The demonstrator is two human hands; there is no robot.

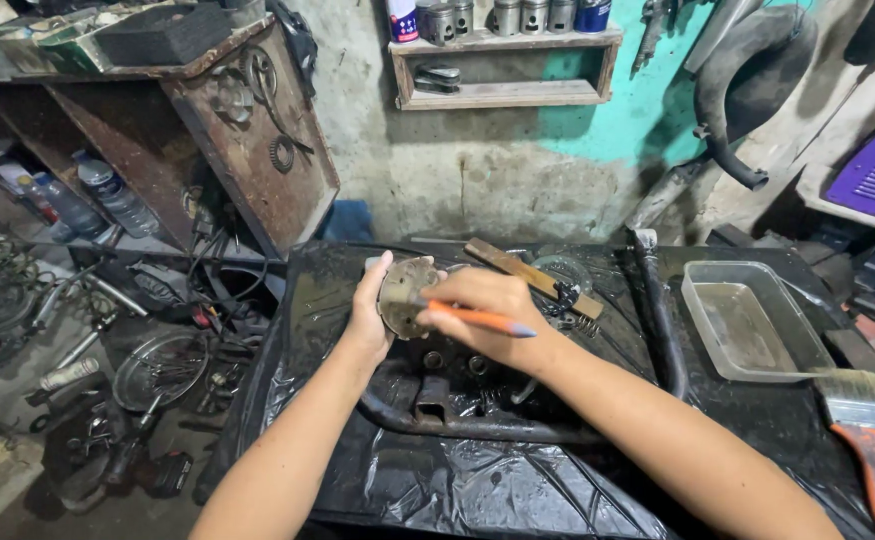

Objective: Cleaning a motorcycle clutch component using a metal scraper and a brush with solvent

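Grimy round metal part [404, 297] and orange-handled tool [477, 319] in both hands.

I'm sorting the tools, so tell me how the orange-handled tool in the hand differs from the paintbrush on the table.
The orange-handled tool is slim and pencil-like, gripped in the right hand; the paintbrush is broad and flat, lying untouched beside the clear tray. The paintbrush shows pale bristles; the tool's working end is hidden against the round metal part. Both have orange handles.

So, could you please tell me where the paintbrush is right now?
In the head view, the paintbrush lies on the black-covered table at the far right, just below the clear tray, away from both hands.
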